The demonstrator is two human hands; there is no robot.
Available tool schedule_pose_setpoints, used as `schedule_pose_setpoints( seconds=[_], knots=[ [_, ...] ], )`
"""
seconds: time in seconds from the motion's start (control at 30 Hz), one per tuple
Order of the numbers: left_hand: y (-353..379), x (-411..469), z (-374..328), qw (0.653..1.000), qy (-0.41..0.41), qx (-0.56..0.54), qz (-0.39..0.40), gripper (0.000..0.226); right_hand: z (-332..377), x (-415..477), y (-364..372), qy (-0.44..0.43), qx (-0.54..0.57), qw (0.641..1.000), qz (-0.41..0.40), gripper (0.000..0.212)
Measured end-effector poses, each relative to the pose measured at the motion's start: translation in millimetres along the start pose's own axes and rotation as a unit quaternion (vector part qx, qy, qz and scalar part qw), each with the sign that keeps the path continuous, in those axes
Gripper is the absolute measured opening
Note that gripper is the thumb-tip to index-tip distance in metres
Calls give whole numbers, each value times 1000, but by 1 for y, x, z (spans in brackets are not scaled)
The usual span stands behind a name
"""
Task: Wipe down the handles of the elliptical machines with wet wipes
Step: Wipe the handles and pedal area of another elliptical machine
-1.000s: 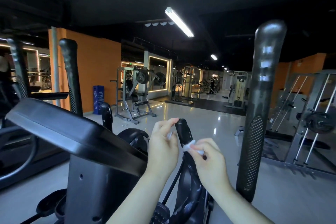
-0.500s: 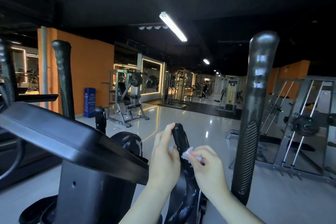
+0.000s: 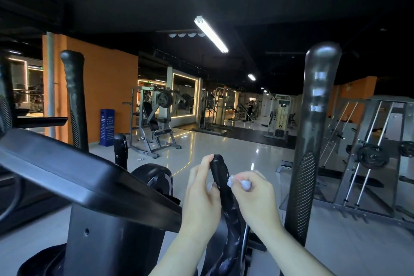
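A short black fixed handle of the elliptical rises in the lower middle of the head view. My left hand holds its upper part from the left, fingers curled round it up to the tip. My right hand pinches a small crumpled white wet wipe against the handle's right side. A tall black moving handle stands to the right of my hands. Another tall handle stands at the left, behind the black console.
A second short handle pokes up behind the console. Weight machines and a rack stand on the glossy floor ahead and to the right. Orange walls and a blue bin are at the left.
My left hand has closed round the short handle's top. My right hand with the wipe stays at the handle's right side. The view has tilted upward slightly.
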State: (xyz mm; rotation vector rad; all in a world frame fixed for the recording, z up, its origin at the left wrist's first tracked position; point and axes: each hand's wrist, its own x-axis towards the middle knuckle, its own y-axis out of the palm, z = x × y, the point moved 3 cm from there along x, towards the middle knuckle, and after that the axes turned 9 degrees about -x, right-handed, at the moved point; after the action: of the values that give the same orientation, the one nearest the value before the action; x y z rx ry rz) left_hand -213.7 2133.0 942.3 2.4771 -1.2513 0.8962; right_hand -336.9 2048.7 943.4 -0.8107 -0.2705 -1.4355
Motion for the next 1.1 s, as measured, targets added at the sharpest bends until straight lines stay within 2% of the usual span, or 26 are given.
schedule_pose_setpoints(
  seconds=[0.13, 0.23, 0.47, 0.63, 0.87, 1.0, 1.1],
  knots=[
    [-2, 1, 0, 1000, -1, 1, 9, 77, 24, 10, -5, 16, 116, 992, 41, 17],
    [-2, 1, -2, 1000, -8, 0, 11, 76, 20, 11, 1, 26, 92, 994, 59, 14],
    [-2, 2, -2, 1000, -10, -13, 10, 75, 20, 6, 5, -20, 17, 1000, -13, 21],
    [-1, 2, -5, 1000, -8, -16, 6, 74, 26, 16, 2, -9, -12, 1000, 14, 30],
    [-2, 1, -6, 1000, -7, -16, 5, 75, 15, 11, 0, -36, -73, 997, 6, 30],
    [-2, 1, -5, 1000, -3, -12, 5, 75, -1, 5, 0, -21, -113, 993, 36, 32],
    [-2, 1, -6, 1000, -3, -16, 4, 75, 7, 7, -6, -23, -72, 997, 20, 28]
  ],
)
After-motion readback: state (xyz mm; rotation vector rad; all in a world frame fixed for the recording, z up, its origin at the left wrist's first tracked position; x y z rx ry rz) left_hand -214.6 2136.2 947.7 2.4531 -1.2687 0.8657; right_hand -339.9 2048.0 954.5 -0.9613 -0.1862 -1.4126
